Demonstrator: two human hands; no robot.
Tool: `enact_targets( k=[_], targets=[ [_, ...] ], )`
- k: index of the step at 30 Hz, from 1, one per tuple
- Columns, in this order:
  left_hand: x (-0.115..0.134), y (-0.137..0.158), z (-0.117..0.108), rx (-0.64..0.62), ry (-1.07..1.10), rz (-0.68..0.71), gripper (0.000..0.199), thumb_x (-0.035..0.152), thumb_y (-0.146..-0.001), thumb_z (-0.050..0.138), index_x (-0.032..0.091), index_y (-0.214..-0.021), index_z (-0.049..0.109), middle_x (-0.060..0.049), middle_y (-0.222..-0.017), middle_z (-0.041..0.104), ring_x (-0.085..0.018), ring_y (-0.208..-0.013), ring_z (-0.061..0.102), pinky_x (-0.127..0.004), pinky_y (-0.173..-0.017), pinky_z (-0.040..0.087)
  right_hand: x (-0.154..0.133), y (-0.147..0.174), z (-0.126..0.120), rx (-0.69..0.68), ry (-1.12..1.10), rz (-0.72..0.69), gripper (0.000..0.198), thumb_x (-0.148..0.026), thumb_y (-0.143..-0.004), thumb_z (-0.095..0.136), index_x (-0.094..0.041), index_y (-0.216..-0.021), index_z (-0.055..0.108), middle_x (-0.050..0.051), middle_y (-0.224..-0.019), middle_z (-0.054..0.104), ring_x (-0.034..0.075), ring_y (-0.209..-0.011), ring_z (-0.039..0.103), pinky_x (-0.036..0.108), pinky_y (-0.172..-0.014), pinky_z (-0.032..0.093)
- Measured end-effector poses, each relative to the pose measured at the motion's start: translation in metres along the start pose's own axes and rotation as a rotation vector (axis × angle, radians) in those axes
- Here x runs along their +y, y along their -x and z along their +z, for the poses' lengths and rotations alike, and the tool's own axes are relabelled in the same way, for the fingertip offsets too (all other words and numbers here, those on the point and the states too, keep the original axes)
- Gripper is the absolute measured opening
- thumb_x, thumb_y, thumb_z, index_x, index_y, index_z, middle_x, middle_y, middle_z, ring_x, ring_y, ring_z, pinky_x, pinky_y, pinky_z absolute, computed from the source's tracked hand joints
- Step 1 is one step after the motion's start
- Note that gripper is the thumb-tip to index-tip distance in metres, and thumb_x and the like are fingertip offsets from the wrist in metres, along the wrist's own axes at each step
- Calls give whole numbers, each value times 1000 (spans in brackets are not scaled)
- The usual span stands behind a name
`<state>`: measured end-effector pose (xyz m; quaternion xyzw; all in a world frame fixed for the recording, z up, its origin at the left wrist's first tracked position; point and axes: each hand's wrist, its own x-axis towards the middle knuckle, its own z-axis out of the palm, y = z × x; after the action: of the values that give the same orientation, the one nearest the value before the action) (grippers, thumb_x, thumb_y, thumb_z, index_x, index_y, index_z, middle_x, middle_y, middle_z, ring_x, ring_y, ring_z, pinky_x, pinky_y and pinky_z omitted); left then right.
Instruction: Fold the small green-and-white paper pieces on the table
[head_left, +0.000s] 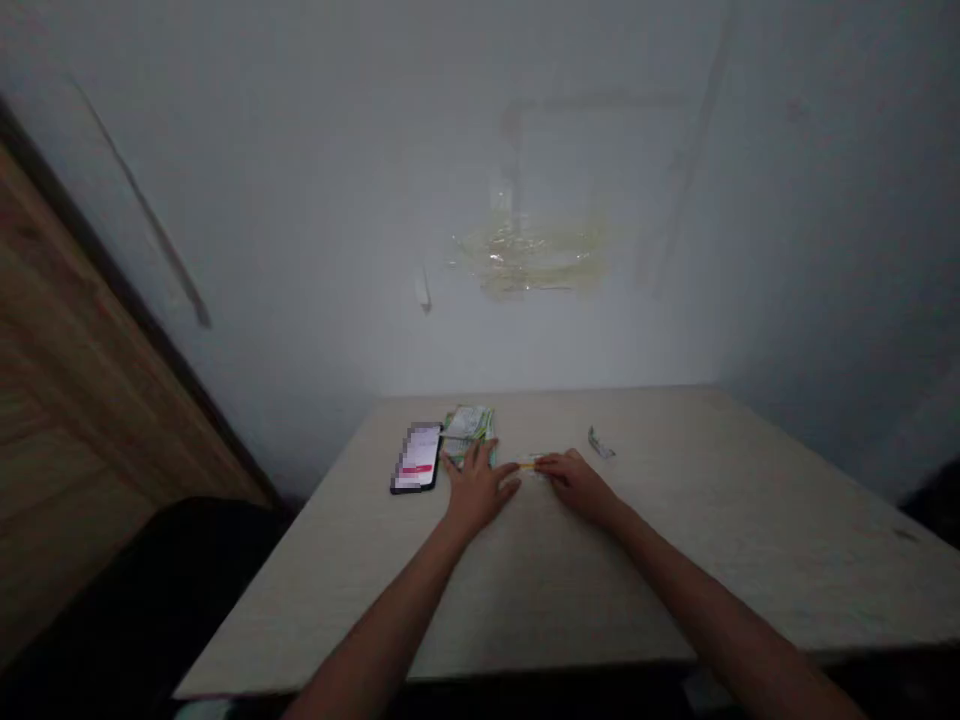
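My left hand [478, 488] lies with its fingers spread, the outer ones at the near edge of a stack of green-and-white packets [466, 422]. Its index fingertip comes close to the left end of a thin yellow strip [527, 466]; whether they touch is too small to tell. My right hand [576, 484] is closed, with its fingertips on the strip's right end. Something pale or clear [534, 456] lies around the strip, its kind unclear in the dim light. Beyond my right hand is a small torn green-and-white wrapper piece [600, 443].
A phone [418, 460] with a lit screen lies left of the packets on the pale wooden table [585, 610]. The wall [300, 200] behind carries patches of clear tape [536, 258]. A wooden panel [75, 400] and a dark shape [172, 580] stand at the left.
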<state>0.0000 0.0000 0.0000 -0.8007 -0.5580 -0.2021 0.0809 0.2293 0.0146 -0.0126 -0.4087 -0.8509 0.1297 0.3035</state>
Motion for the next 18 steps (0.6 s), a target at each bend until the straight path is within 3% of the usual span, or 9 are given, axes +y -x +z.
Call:
enact_targets(
  k=[7,18],
  targets=[
    [6,2,-5,-3,11,42,28,56,-88,54,48,-110,68,-1,-150,42,-36,-141,28,-81,-103,-7,8,-3,6,37,17,-28,43,-8,-85,48,-24,-120,67,6,-121,68,21,-107,59,42,-97,42],
    [14,5,-3,-29,76,142,27,54,-89,53,51,-113,65,1,-149,43,-34,-141,29,-80,-104,-4,10,-4,6,23,27,-36,41,-9,-87,48,-24,-119,68,6,-121,68,22,-109,59,41,-97,42]
  ],
)
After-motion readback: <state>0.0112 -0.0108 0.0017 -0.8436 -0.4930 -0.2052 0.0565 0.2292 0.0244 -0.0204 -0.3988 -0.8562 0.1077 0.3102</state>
